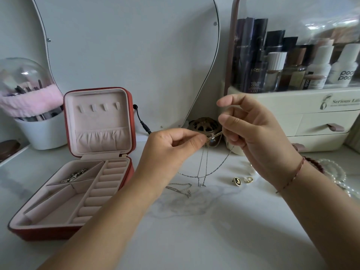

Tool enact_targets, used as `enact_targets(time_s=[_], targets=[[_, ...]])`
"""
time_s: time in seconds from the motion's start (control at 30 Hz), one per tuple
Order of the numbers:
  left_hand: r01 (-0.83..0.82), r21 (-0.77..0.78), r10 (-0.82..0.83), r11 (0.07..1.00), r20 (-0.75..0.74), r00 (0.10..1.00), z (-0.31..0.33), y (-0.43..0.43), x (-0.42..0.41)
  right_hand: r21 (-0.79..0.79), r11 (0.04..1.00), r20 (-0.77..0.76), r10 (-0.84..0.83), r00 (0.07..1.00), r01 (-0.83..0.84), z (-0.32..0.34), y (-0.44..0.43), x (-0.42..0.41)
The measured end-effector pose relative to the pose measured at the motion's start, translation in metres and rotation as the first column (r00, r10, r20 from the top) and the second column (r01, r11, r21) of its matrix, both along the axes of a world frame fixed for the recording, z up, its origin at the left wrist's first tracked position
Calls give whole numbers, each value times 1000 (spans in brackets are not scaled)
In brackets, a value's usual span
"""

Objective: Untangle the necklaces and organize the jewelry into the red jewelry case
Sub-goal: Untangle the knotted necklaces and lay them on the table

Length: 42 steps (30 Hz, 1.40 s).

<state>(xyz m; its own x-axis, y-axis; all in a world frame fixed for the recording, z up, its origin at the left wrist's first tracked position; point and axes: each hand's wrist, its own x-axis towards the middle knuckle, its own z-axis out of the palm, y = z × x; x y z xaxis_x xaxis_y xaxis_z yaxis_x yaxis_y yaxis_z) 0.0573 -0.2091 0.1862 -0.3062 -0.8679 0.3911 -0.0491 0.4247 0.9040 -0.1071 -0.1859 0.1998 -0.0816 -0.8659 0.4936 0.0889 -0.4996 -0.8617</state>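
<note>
Tension is the point to control. The short run of chain between the two pinches looks taut, so in my judgement the knot (pixel 213 136) needs slack: bring the hands closer together and tease out one loop at a time, without pulling.

Left hand (pixel 171 147): thumb and forefinger pressed together on the chain at the knot, remaining fingers curled under.

Right hand (pixel 251 129): fingers (pixel 229 121) bent inward and pinching the chain just beside the left pinch. One digit is held straight above them, holding nothing. Exact contact is too fine to confirm.

Necklaces (pixel 204 168) hang from both pinches in crossed strands, their lower ends lying on the table (pixel 214 230) directly below. A further loose chain (pixel 181 189) lies under the left wrist. Two earrings (pixel 237 181) sit below the right hand, and a pearl strand (pixel 335 172) lies beyond the right wrist.

Red jewelry case (pixel 39 233) stands open well to the left of the left hand, with one silver piece (pixel 75 175) in a rear compartment.
</note>
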Motion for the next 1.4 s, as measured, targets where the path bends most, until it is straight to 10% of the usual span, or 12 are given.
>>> enact_targets(time_s=[0.5,1.4], targets=[[-86,-71,80,994,-90,993,1,-8,5,103,991,-344,-45,938,85,1,4,-3],[177,210,-162,962,-86,983,2,-4,5,167,986,19,18,1000,-20,-2,0,1]])
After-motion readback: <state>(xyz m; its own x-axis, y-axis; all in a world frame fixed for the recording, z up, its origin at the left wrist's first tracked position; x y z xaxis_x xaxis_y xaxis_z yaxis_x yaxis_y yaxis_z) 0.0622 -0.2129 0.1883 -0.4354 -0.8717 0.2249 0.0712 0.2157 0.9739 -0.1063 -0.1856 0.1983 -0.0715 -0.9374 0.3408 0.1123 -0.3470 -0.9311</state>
